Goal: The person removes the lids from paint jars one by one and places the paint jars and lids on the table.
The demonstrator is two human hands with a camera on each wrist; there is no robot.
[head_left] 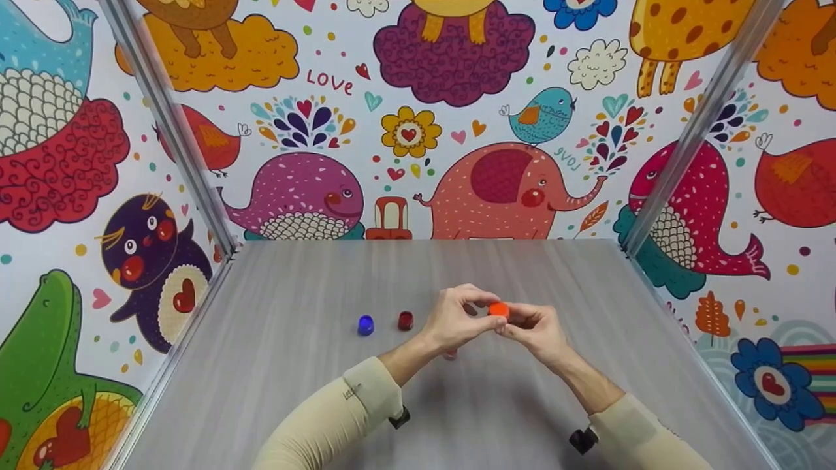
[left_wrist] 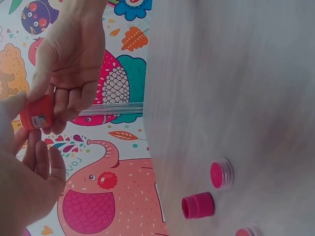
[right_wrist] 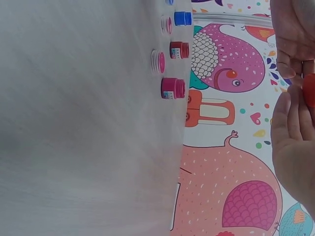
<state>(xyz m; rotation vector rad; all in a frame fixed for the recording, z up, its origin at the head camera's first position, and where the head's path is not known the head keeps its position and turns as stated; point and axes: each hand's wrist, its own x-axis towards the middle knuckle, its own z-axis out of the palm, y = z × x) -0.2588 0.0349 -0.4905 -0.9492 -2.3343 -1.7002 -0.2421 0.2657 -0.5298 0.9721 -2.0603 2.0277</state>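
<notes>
Between both hands, above the table, is a small orange paint jar [head_left: 499,309] with a pale label on its side [left_wrist: 38,121]. My left hand [head_left: 457,318] pinches it from the left with thumb and fingers. From the other side, my right hand [head_left: 537,329] pinches it too, fingertips close to those of the left. The left wrist view shows the jar tilted on its side. On the table behind the left hand stand a dark red jar [head_left: 405,320] and a blue jar [head_left: 366,325]. A magenta jar [right_wrist: 172,88] is hidden by the left hand in the head view.
Round lids with pink insides [left_wrist: 221,173] lie near the magenta jar; another pink-topped lid [head_left: 450,354] shows partly below the left wrist. The grey table [head_left: 313,405] is bordered by metal posts [head_left: 176,130] and printed cartoon walls [head_left: 405,78].
</notes>
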